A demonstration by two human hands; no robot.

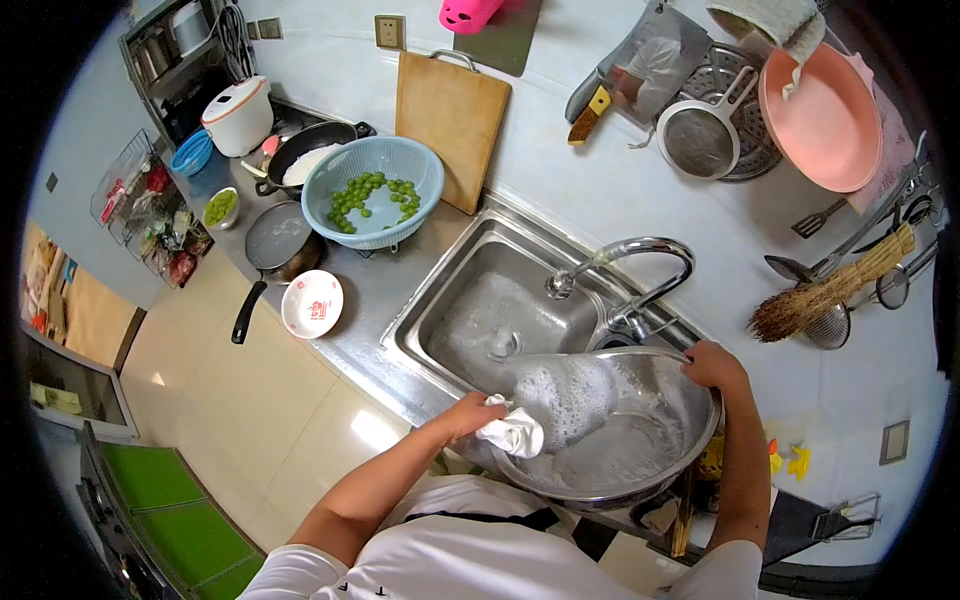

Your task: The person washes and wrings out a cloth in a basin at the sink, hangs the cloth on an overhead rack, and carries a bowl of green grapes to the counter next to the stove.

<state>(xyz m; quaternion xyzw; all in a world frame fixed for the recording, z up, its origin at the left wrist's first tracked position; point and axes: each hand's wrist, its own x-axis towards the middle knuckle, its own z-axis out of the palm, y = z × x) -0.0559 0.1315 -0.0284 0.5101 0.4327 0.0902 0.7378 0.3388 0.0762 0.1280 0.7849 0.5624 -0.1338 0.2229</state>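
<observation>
spread wide, both gripping

the left forearm (380, 482) slants up from the lower left, left hand (470, 415) clenched below centre. the right forearm (738, 455) rises nearly upright right of centre, wrist (734, 384) bent, right hand (714, 364) hooked leftward.

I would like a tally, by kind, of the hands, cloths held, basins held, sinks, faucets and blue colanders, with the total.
Hands: 2
White cloth held: 1
Metal basin held: 1
Sink: 1
Faucet: 1
Light-blue colander: 1
Total: 7
</observation>
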